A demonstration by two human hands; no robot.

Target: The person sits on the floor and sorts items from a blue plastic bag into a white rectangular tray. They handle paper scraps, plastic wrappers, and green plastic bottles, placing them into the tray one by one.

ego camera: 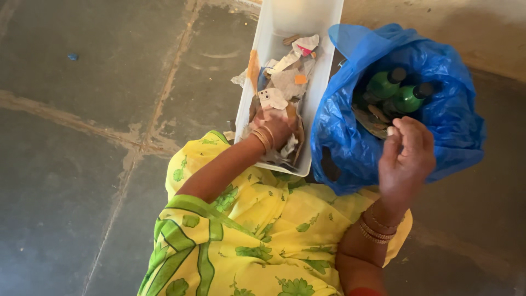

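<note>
Left hand (272, 127): buried in paper scraps (287, 82) inside white bin (320, 82), grip unclear. Right hand (404, 159): pinching small scrap (390, 131) over blue bag (350, 137); a loose pinch risks dropping it onto the floor (82, 109).

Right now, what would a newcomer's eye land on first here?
The bright blue plastic bag, open at upper right, with two green bottles inside; the right hand hovers over its mouth, pinching a small pale scrap. Beside it, a white tray of paper scraps lies on the grey stone floor, the left hand buried in them.
</note>
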